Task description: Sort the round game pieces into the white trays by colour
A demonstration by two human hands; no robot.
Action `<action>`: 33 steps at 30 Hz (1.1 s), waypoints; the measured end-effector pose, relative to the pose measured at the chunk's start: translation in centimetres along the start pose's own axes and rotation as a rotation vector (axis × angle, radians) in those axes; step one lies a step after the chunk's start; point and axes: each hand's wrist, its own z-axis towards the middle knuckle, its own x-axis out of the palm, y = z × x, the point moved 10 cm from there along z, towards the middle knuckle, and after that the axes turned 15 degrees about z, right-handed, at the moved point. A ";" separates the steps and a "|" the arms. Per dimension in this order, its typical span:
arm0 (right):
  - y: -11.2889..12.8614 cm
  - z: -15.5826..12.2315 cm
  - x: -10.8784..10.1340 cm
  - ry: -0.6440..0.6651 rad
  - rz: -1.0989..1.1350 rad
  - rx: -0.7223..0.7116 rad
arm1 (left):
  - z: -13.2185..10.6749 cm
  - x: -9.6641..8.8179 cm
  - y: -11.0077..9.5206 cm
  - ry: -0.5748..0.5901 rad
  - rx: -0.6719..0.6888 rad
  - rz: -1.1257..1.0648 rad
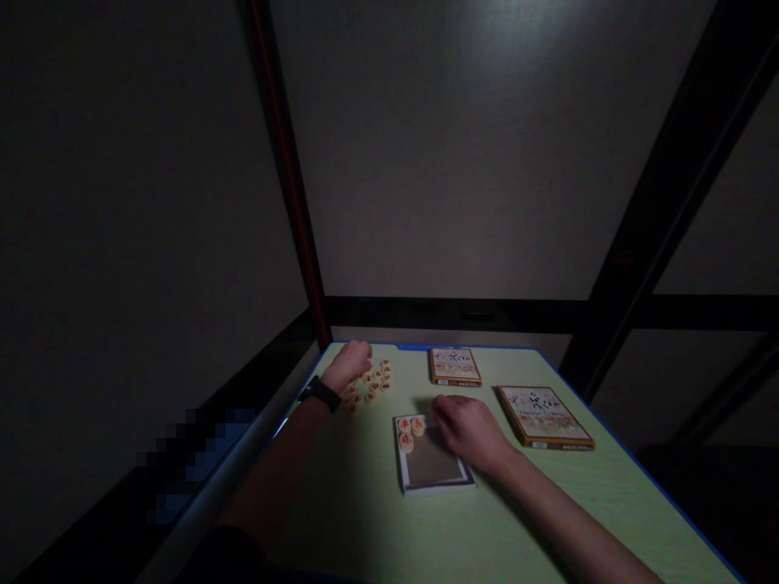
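My left hand, with a black band on its wrist, reaches to the far left of the table. Its fingers are curled closed beside a scatter of round Chinese chess pieces; whatever they grip is hidden. A shallow open box lies nearer to me, with three round pieces with red characters in its far left corner. Over that box's far right side is my right hand, fingers bent and pressed together. I cannot make out what is between them.
Two Chinese chess boxes with printed lids lie flat: a farther box at the back and a nearer box on the right. The light green table has a blue edge. Grey panels stand behind it.
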 end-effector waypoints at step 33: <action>-1.0 -1.2 -3.1 -0.567 0.538 -0.334 | -7.6 -3.6 -9.9 -0.273 -0.056 -1.288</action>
